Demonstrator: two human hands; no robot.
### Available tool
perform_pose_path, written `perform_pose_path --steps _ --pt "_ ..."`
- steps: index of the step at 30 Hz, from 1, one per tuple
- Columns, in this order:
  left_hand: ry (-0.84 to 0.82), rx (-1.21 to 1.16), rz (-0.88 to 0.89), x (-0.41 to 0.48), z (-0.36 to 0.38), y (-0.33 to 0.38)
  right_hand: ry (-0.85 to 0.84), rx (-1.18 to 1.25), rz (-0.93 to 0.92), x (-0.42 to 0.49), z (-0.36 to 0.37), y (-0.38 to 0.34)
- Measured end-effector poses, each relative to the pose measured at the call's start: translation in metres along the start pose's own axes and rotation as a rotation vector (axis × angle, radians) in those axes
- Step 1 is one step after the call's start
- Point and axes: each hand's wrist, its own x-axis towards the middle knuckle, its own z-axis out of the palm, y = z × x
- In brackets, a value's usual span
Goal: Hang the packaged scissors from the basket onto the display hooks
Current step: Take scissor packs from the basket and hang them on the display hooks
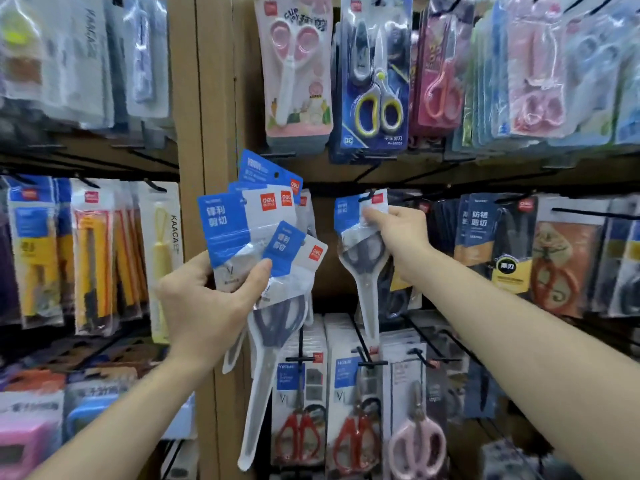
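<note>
Just the one view here: your head camera looks straight ahead, right up close to the display rack (204, 98), wide-angle, with its far left and right edges blurring.

L hand (204, 299) grips fan of blue-white plastic scissor packs (249, 230) in front of brown wooden upright post (204, 98), left of R hand (398, 233). R hand pinches top of single blue-white plastic scissor pack (360, 244), top edge at black wire hook (369, 195), right of post. Above hook: yellow-grey-handled scissors card (375, 81). Below: red-handled scissor packs (301, 410), w/ pink-handled scissors pack (417, 441) to their right.
</note>
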Motion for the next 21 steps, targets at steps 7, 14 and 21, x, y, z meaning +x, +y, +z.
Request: perform_pose_path --steps 7,14,21 --pt "-0.102 -0.049 -0.044 0.001 -0.012 -0.003 0.056 -0.801 -0.075 0.020 0.005 -0.005" --pt "-0.128 -0.021 -0.091 0.003 -0.014 -0.005 0.079 -0.676 -0.081 0.017 0.013 -0.002" --pt "-0.119 -0.054 -0.160 0.002 -0.014 -0.002 0.022 -0.292 -0.245 -0.057 -0.005 0.009"
